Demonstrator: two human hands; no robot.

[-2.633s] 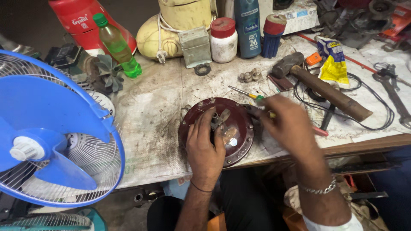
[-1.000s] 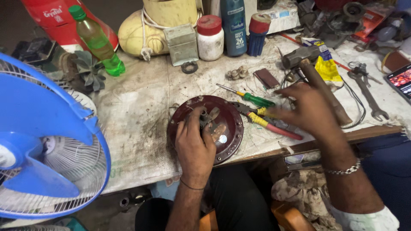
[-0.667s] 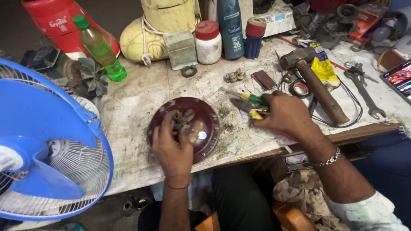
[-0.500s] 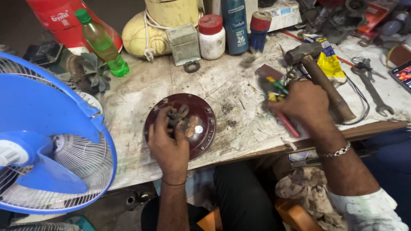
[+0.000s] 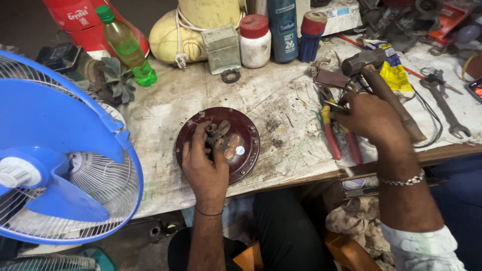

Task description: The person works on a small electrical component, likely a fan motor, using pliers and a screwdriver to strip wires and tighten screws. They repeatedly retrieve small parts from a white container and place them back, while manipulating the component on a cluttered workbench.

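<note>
Meanwhile, the round maroon metal disc (image 5: 241, 150) stays gripped by the left hand (image 5: 203, 163); the right hand (image 5: 371, 118), lifted off the bench, is now closed on a green-handled screwdriver (image 5: 335, 105).

The right hand (image 5: 371, 118) has lifted pliers (image 5: 329, 128) off the workbench (image 5: 281, 95).

The grimy counter (image 5: 165, 125) carries a dark red round cover (image 5: 246, 160), hammer (image 5: 381, 85), pliers (image 5: 329, 130) (red-handled), spanner (image 5: 444, 108) and green bottle (image 5: 125, 45).

Silver chain bracelet (image 5: 401, 179), white sleeve (image 5: 422, 248)
</note>
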